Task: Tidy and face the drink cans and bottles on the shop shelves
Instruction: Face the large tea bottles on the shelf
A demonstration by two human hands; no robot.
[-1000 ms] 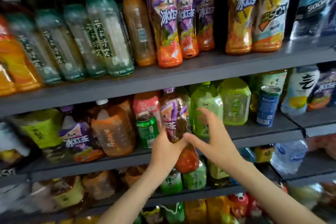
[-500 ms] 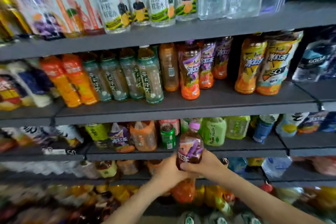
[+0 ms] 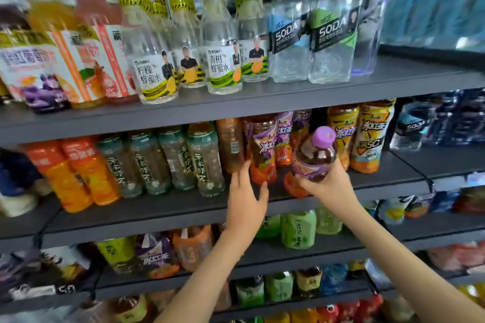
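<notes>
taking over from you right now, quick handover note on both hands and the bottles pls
Left hand: open, holds nothing. Its fingers are spread at the base of the shelved purple-label tea bottle; I cannot tell if they touch it.
Right hand: grips the purple-capped bottle, tilted, in front of the middle shelf, just right of that matching bottle.
Done: bottle is in hand, level with its matching row.
Left: stand it upright on the shelf beside its match, label facing out, then probably straighten the neighbours.
</notes>
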